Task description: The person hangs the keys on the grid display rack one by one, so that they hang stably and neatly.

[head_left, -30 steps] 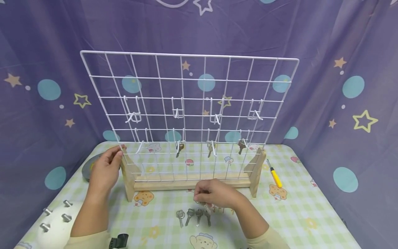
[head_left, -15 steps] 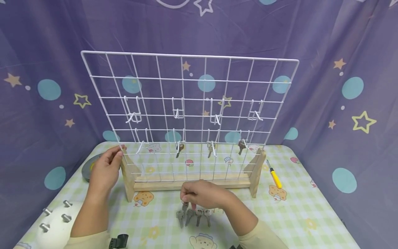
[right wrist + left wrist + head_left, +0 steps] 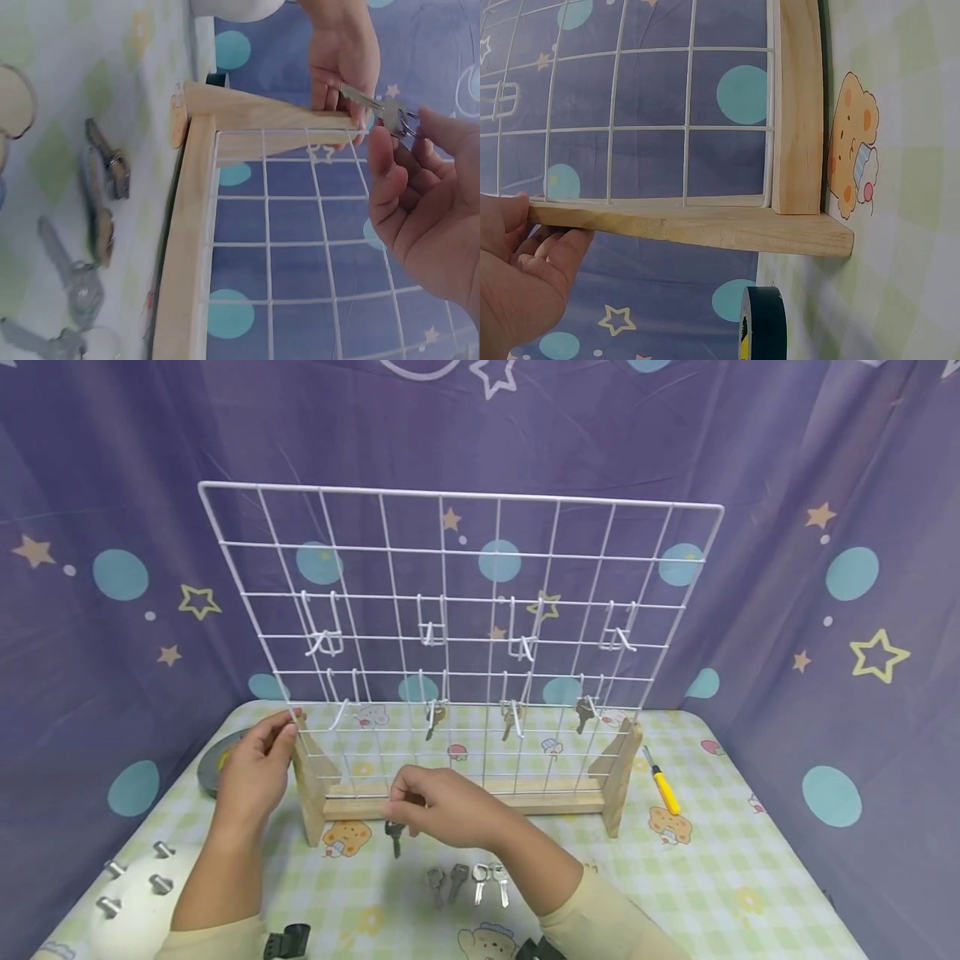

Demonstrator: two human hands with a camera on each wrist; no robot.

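In the head view my right hand (image 3: 450, 806) pinches a key (image 3: 395, 839) in front of the wooden stand's lower left. The right wrist view shows its metal ring (image 3: 409, 124) between thumb and fingers, the blade pointing away from them. My left hand (image 3: 255, 768) grips the top of the stand's left wooden side (image 3: 705, 225). This stand holds up a white wire grid (image 3: 465, 493) fitted with two rows of white hooks. Three lower hooks carry keys, such as the right-hand hanging key (image 3: 584, 714); the lower-left hook (image 3: 340, 714) is bare. Several keys (image 3: 458, 882) lie in a row on the table.
A yellow-handled screwdriver (image 3: 665, 789) lies right of the stand. Behind my left hand sits a dark round roll (image 3: 213, 767), perhaps tape. A white rounded object (image 3: 138, 918) with metal pegs stands at the front left. Purple curtains (image 3: 750, 427) enclose the checked tablecloth (image 3: 720, 860).
My right hand has moved left from above the row of keys, carrying the pinched key toward the stand's left side. My left hand stays on the wooden side.
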